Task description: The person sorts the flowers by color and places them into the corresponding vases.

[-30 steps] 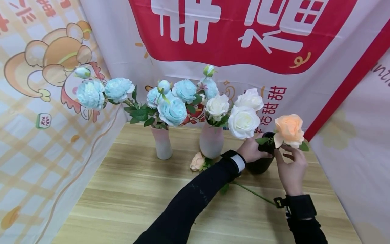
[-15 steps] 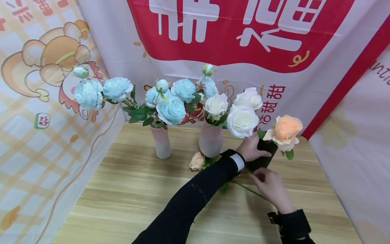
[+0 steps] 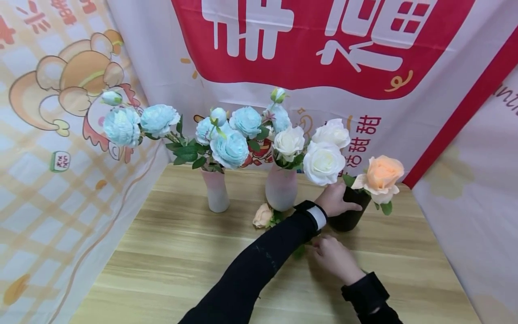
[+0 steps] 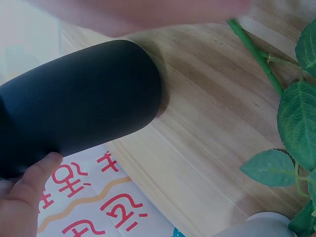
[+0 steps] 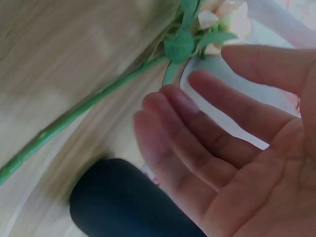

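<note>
My left hand grips a black vase near its upper part, thumb across the near side. A peach rose leans out of the vase's mouth to the right. Low over the table, my right hand hovers in front of the vase. In the right wrist view its fingers are spread and gently bent, with nothing between them. Beside them runs the green stem of a second peach rose, which lies on the table. My left forearm hides part of this rose in the head view.
A pink-and-white vase with white roses stands left of my left hand. Farther left, a slimmer vase holds light blue flowers. Printed cloth hangs behind the wooden table.
My right hand has let go of the upright peach rose and moved down and left toward the lying stem. That rose has tipped slightly. My left hand stays on the black vase.
</note>
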A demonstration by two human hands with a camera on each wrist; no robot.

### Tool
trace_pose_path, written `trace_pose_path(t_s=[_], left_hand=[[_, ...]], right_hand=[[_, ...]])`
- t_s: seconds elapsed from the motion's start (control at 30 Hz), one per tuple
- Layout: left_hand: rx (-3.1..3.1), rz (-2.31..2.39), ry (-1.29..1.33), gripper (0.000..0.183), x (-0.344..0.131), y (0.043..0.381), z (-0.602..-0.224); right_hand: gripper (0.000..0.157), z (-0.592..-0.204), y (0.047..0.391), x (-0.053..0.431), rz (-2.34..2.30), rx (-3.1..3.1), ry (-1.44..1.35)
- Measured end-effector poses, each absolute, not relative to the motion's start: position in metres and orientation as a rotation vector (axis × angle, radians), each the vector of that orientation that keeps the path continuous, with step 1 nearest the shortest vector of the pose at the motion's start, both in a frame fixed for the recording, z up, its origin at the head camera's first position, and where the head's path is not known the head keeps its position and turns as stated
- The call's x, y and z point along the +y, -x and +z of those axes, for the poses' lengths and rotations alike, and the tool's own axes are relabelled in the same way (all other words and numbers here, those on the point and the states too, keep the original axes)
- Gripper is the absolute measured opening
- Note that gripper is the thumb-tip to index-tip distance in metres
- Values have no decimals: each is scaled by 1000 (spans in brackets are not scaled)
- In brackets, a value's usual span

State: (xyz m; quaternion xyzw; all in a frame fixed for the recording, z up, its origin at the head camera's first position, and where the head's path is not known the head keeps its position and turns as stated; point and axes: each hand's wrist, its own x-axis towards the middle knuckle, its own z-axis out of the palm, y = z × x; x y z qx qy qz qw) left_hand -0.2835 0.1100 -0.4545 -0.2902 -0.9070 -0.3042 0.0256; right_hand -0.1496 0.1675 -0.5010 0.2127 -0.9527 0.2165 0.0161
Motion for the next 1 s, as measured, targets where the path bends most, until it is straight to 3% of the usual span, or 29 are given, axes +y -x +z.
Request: trace_pose_path(t_s=[0.3, 0.5, 0.7, 0.87, 1.0], left_hand=[[-2838, -948, 882, 81, 112, 281, -451], [-2833, -952, 881, 82, 112, 281, -451], [-2820, -980, 904, 83, 113, 282, -453], [-2818, -998, 895, 86, 113, 282, -456], [-2827, -986, 887, 84, 111, 283, -455]], right_hand=[[26, -514, 148, 158, 476, -2946, -749], [5, -528, 149, 156, 362, -2936, -839], [25, -538, 147, 153, 376, -2911, -841], [14, -544, 146, 149, 255, -2774, -860], [19, -550, 149, 144, 151, -2631, -891]])
